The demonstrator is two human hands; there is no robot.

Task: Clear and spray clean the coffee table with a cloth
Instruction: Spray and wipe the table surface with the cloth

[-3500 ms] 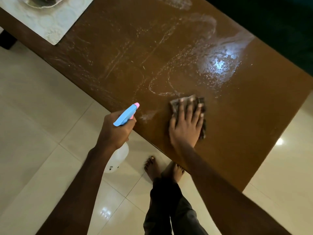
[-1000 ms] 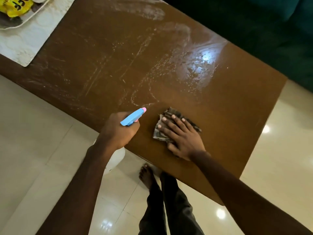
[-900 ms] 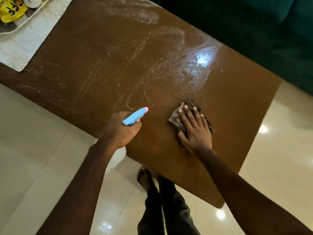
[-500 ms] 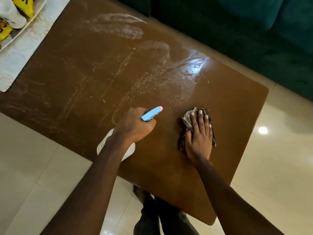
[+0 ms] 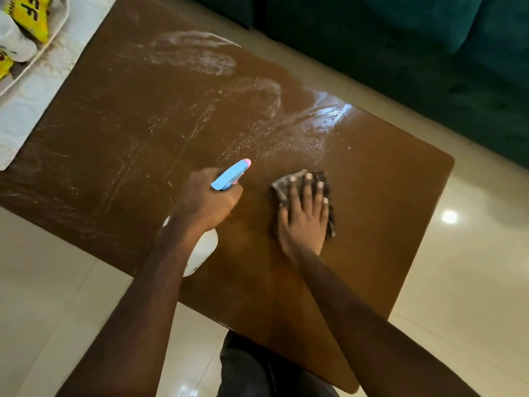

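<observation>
Streaks (image 5: 200, 55) of whitish, wet-looking residue smear across the far half of the brown desk (image 5: 386, 196), with a glossy patch catching the light near its far edge. The person stands at the near side, both bare arms reaching in over the top.

Their left hand (image 5: 204, 200) is wrapped around the neck of a spray bottle (image 5: 230, 176), fingers curled tight about it. The blue head with its pink nozzle tip points away over the desk, and the white body hangs below the wrist, above the near edge.

The right hand (image 5: 305, 216) lies flat just beside it, fingers straight and slightly spread, pressing down on a dark, crumpled cloth (image 5: 329, 222). The cloth sits on the desk towards the right end, its edges showing past the fingertips and along the outer side of the palm.

At the far left end a pale patterned mat (image 5: 25, 110) carries a tray (image 5: 51, 43) holding yellow packets (image 5: 31, 12). A dark green sofa (image 5: 429, 53) stands beyond the desk, glossy cream tiles cover the floor (image 5: 472, 282), and dark trousers (image 5: 252, 368) show below.
</observation>
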